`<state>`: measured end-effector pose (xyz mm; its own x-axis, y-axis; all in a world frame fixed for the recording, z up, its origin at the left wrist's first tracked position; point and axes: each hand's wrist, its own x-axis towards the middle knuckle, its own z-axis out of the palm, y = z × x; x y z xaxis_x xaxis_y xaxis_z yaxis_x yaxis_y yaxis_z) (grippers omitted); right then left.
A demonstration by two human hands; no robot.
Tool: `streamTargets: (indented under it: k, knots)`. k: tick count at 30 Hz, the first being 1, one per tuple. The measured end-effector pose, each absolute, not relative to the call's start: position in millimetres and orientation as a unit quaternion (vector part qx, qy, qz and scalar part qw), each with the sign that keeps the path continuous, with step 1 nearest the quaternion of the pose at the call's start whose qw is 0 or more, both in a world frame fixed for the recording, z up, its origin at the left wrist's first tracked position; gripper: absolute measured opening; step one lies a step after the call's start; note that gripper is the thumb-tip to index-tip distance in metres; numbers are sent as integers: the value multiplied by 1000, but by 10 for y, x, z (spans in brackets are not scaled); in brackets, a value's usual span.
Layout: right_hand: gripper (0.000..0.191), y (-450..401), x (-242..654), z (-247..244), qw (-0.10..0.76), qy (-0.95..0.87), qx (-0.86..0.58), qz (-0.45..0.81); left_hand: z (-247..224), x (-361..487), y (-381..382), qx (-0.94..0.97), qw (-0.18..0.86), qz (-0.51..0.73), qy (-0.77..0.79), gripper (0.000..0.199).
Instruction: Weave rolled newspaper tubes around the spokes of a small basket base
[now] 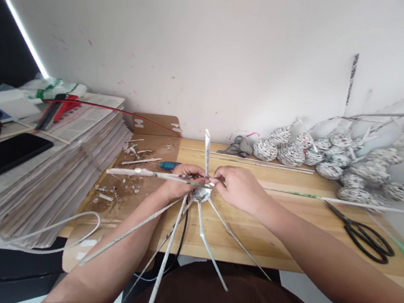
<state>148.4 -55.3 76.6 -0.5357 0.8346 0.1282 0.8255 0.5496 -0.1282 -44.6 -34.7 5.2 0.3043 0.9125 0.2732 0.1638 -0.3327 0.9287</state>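
Between my two hands, above the wooden table, is a small ball woven from rolled newspaper strips (201, 194). Long paper strips (168, 254) spread from it toward my body and out to both sides, and one stands up at the back. My left hand (187, 179) is closed around the ball's left side, where some strips meet. From the right, my right hand (233, 182) pinches a paper strip at the top of the ball. Fingers partly cover the weave there. A blue-handled tool (170, 165) lies just behind my left hand.
Several woven paper balls (292, 153) with long strips line the wall at right. Black scissors (365, 235) lie in front of them. Stacked newspapers (87, 165), a phone (9, 159) and a red cutter (65, 108) are at left. Paper scraps litter the cardboard (119, 205).
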Motion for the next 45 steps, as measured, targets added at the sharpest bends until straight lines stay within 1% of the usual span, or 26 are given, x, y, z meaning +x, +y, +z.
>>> streamTargets:
  k: [5,9,14,17,20,24,27,30,34,38,43,45]
  knots:
    - [19,-532,1430,734,76,-869,-489,12,29,-456,-338,689,429,437,386,28]
    - [17,-548,1456,748,75,-871,-485,2,44,-453,-355,703,411,428,392,24]
    - [17,-545,1511,779,81,-870,-485,39,77,-428,-382,693,419,435,394,21]
    - [16,-539,1543,770,92,-873,-477,38,85,-424,-389,693,419,434,394,22]
    - [21,-511,1592,790,85,-873,-478,48,94,-433,-394,694,420,432,395,21]
    - [28,-455,1658,893,78,-860,-494,106,110,-437,-399,690,427,422,406,21]
    - [24,-442,1640,915,93,-851,-500,131,105,-431,-396,690,429,418,406,21]
    - [18,-448,1551,833,93,-855,-490,143,76,-431,-385,699,422,417,400,22]
    - [19,-462,1439,718,69,-867,-484,90,28,-448,-364,707,419,411,394,23]
    - [22,-486,1441,726,63,-880,-469,40,29,-457,-356,713,420,407,387,22]
    - [19,-483,1506,750,83,-877,-468,68,94,-450,-369,717,401,417,388,17]
    - [21,-473,1510,741,88,-878,-463,78,109,-448,-372,720,397,416,389,18]
